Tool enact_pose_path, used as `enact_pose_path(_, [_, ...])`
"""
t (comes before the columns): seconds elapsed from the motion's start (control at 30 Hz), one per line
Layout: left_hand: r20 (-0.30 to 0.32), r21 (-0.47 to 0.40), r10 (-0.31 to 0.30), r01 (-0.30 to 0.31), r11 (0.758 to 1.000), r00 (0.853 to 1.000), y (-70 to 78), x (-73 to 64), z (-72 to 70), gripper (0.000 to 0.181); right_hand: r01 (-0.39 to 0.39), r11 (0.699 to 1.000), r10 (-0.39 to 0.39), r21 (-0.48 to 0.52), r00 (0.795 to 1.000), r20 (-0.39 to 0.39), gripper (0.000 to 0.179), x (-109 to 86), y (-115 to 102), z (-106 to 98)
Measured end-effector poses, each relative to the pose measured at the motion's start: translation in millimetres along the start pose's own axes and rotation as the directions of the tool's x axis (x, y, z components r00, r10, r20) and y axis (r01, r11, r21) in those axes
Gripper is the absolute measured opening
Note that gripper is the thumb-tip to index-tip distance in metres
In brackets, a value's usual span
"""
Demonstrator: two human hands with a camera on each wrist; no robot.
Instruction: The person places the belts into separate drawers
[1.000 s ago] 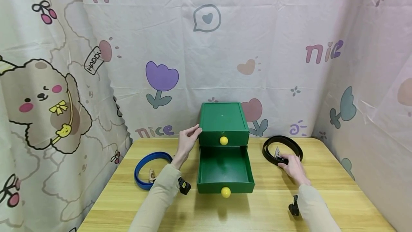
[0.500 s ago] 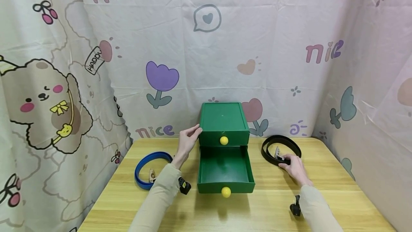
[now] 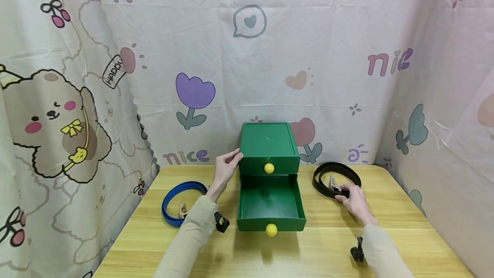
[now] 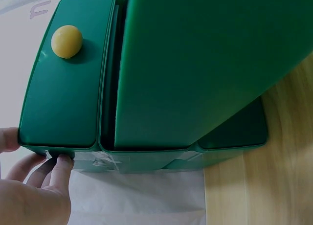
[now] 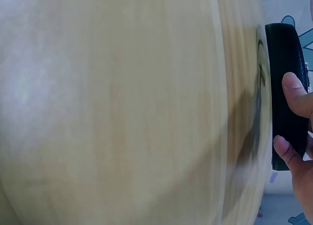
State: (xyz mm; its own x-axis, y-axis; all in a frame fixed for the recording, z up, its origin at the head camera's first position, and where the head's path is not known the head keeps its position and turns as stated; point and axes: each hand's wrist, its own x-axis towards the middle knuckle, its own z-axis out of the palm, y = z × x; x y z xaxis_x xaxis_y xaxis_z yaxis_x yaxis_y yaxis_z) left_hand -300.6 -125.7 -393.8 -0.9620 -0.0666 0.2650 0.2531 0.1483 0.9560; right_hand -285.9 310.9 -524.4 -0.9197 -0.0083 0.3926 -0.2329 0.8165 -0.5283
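A green two-drawer box [image 3: 266, 138] stands at the back, its lower drawer [image 3: 270, 225] pulled out with a bare inside, its upper one closed. My left hand [image 3: 225, 170] rests at the box's upper left front corner. In the left wrist view, that hand's fingers [image 4: 61, 171] press on the box's side wall, one at the top edge. At the right, my right hand [image 3: 356, 202] pinches a coiled black belt [image 3: 337, 165] near its silver buckle [image 3: 332, 182]. In the right wrist view, thumb and finger lie on the black strap [image 5: 283, 98].
A coiled blue belt [image 3: 167, 205] with a gold buckle [image 3: 182, 210] lies left of the box, partly behind my left sleeve. Yellow knobs [image 3: 272, 230] stick out from the drawer fronts. A patterned cloth [image 3: 332, 98] hangs behind the wooden table [image 3: 320, 252].
The black belt has shifted slightly left, and my right wrist has moved a little to the right. My left hand and the drawer box stay as they were.
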Motion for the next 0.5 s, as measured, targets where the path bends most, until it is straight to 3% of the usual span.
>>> enact_pose_path(0.27, [-0.007,-0.003,-0.012,0.012,1.0,1.0,-0.1,0.7,-0.2,0.037,0.052,0.999,-0.053,-0.013,0.996,-0.068,0.03,0.5,-3.2,-1.3])
enact_pose_path(0.5, [-0.01,-0.001,-0.01,0.01,1.0,1.0,-0.3,0.9,0.5,0.038,0.038,0.999,-0.038,-0.007,0.999,-0.029,0.035,-0.7,-8.4,-9.2])
